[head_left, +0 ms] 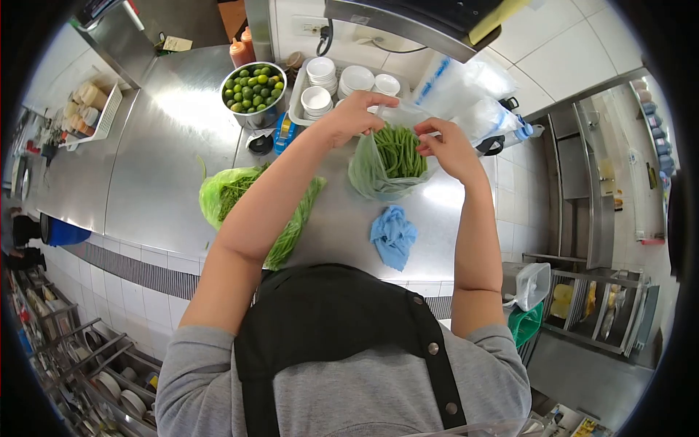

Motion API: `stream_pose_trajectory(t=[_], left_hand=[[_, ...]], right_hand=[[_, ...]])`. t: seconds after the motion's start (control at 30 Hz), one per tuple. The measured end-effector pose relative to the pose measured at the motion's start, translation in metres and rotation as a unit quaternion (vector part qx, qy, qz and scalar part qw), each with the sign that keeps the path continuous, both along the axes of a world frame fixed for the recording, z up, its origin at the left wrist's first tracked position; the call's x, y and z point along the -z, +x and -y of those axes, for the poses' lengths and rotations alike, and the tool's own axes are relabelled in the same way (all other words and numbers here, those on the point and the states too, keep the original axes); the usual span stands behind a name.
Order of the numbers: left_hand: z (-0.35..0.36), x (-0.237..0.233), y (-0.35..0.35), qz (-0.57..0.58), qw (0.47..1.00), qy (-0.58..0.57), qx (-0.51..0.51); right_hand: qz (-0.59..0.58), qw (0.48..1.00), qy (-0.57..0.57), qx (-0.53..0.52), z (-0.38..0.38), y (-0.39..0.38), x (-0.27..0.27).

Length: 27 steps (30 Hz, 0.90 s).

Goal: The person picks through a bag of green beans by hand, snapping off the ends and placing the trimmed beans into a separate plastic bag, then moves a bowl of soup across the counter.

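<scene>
A clear plastic bag [366,172] full of green beans [399,151] stands with its mouth open on the steel counter. My left hand [357,118] grips the bag's rim at the far left side, index finger stretched over the mouth. At the right side of the rim, my right hand [445,148] has its fingers curled in a pinch on the plastic, over the beans. Under my left forearm lies a light green bag [212,195] of thin leafy greens [289,237], partly hidden by the arm. A crumpled blue cloth [394,237] rests nearer to me.
Behind are a steel pot [253,119] of limes [253,89], sauce bottles [239,54] and a white tray [297,102] with stacked small bowls [317,100]. Plastic bags [477,109] hang or lie at the back right. A steel appliance [408,25] overhangs the counter [167,146].
</scene>
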<state>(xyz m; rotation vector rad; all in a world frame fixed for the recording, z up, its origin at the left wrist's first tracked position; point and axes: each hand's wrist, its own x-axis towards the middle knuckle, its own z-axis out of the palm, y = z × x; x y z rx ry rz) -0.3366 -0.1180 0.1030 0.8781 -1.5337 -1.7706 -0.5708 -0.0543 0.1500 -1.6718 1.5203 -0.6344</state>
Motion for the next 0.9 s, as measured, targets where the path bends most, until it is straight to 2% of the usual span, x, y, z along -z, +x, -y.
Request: stream_pose_trajectory(t=[0.1,0.23,0.33,0.47,0.57,0.6,0.67,0.77,0.87,0.9], left_hand=[[-0.002,0.008,0.005,-0.054,0.998,-0.008,-0.014],[-0.007,0.012,0.014,-0.124,0.989,0.071,-0.047],[-0.009,0.019,0.029,-0.175,0.97,0.118,-0.119],[-0.038,0.053,0.079,-0.176,0.952,0.157,-0.194],[-0.067,0.093,0.141,-0.076,0.958,0.131,-0.245],[-0.072,0.101,0.165,-0.025,0.947,0.129,-0.292],[-0.075,0.121,0.215,0.076,0.906,0.116,-0.401],[-0.056,0.184,0.311,0.204,0.836,0.033,-0.509],[-0.047,0.223,0.36,0.51,0.73,-0.043,-0.453],[-0.053,0.21,0.358,0.521,0.762,-0.02,-0.385]], right_hand=[[0.02,1.0,-0.019,0.007,0.003,0.008,-0.001],[0.024,0.999,-0.032,0.011,0.005,0.024,-0.002],[0.037,0.997,-0.07,0.027,-0.004,0.04,-0.01],[0.067,0.99,-0.116,0.052,-0.028,0.056,-0.028],[0.068,0.989,-0.128,0.038,-0.053,0.063,-0.035],[0.059,0.989,-0.128,0.033,-0.062,0.064,-0.036],[0.046,0.99,-0.133,0.03,-0.079,0.068,-0.03],[0.042,0.989,-0.134,0.035,-0.104,0.08,0.0],[0.05,0.996,-0.077,0.002,-0.127,0.108,0.036],[0.043,0.997,-0.068,-0.02,-0.131,0.119,0.045]])
